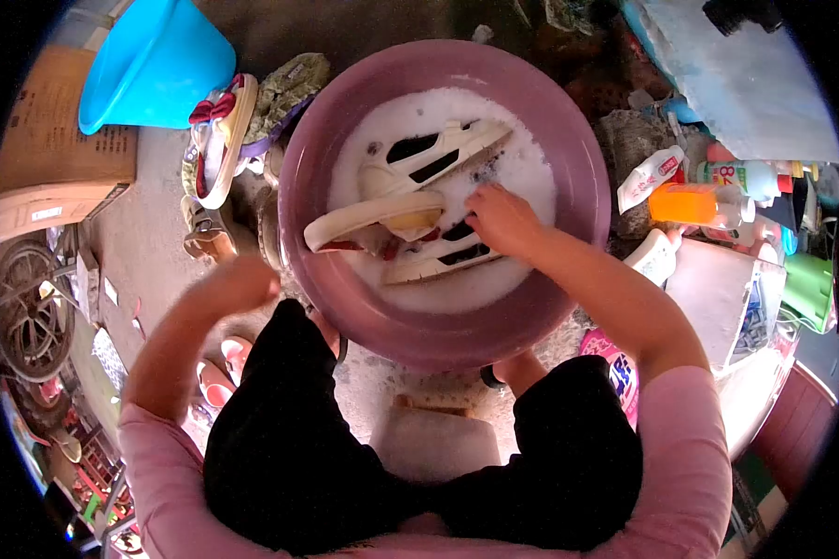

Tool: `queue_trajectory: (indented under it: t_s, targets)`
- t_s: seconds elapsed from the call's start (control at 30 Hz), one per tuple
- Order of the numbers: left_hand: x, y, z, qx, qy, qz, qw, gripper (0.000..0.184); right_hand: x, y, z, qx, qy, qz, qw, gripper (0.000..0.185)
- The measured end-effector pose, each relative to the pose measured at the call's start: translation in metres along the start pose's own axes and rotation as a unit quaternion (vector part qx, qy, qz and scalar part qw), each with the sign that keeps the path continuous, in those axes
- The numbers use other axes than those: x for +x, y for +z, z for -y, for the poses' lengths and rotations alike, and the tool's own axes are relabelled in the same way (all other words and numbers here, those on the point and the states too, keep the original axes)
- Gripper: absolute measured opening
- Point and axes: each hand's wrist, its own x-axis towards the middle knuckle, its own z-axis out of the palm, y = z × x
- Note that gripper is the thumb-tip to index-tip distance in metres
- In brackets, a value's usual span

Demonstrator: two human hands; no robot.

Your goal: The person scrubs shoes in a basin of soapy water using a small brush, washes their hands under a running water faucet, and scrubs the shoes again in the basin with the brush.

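A large pink basin (447, 349) of sudsy water stands between my knees. In it lie a white shoe (382, 182) with black openings, a second white shoe (429, 270) like it, and a cream-soled sandal (373, 219) resting at the left, partly over the lower shoe. My right hand (503, 221) is in the basin, its fingers curled at the upper edge of the lower white shoe; the fingertips are partly hidden. Outside the basin's left rim, above my knee, my left hand (252, 279) is blurred and its fingers do not show clearly.
A blue bucket (163, 65) and a sandal with a red bow (224, 140) stand at upper left, near a cardboard box (56, 140). Bottles, including an orange one (694, 202), crowd the right side. A pink packet (613, 363) lies beside my right knee.
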Motion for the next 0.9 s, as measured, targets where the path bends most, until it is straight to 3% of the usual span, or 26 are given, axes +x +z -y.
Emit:
queue_trajectory:
  t_s: [0.03, 0.13, 0.2, 0.3, 0.4, 0.47, 0.57, 0.6, 0.7, 0.83, 0.9]
  targets:
    - [0.003, -0.036, -0.019, 0.021, -0.043, -0.065, 0.997, 0.019, 0.01, 0.007, -0.001, -0.014, 0.006, 0.017, 1.0, 0.022]
    - [0.045, -0.061, -0.045, -0.063, 0.092, -0.376, 0.92, 0.029, 0.025, 0.045, -0.011, -0.074, 0.051, -0.025, 0.996, 0.03]
    - [0.091, -0.046, -0.052, 0.0, 0.141, -0.493, 0.859, 0.045, 0.028, 0.06, -0.019, -0.044, 0.089, 0.039, 0.994, 0.032]
    - [0.124, -0.022, -0.045, -0.026, -0.025, -0.207, 0.978, 0.048, 0.038, 0.042, -0.018, -0.035, 0.078, 0.183, 0.979, 0.036]
    - [0.108, -0.032, -0.044, -0.067, -0.053, -0.195, 0.977, 0.044, 0.054, 0.016, -0.021, -0.006, 0.051, 0.281, 0.958, 0.041]
    - [0.08, -0.039, -0.043, -0.117, -0.067, -0.256, 0.957, 0.042, 0.065, -0.005, -0.023, 0.074, 0.041, 0.293, 0.952, 0.044]
    - [0.047, -0.039, -0.042, -0.22, -0.105, -0.353, 0.904, 0.04, 0.063, 0.003, -0.017, -0.017, 0.166, 0.164, 0.972, 0.04]
    - [0.041, -0.04, -0.042, -0.261, -0.119, -0.386, 0.877, 0.04, 0.063, 0.02, -0.019, -0.061, 0.199, 0.158, 0.965, 0.039]
    - [0.032, -0.046, -0.04, -0.283, -0.156, -0.431, 0.843, 0.043, 0.054, 0.081, -0.015, -0.287, 0.162, -0.042, 0.943, 0.04]
    - [0.037, -0.041, -0.029, -0.285, -0.156, -0.473, 0.819, 0.045, 0.06, 0.032, 0.035, -0.135, 0.077, 0.226, 0.962, 0.039]
    - [0.038, -0.041, -0.028, -0.305, -0.155, -0.468, 0.815, 0.044, 0.069, 0.081, 0.021, -0.003, -0.04, 0.194, 0.98, 0.042]
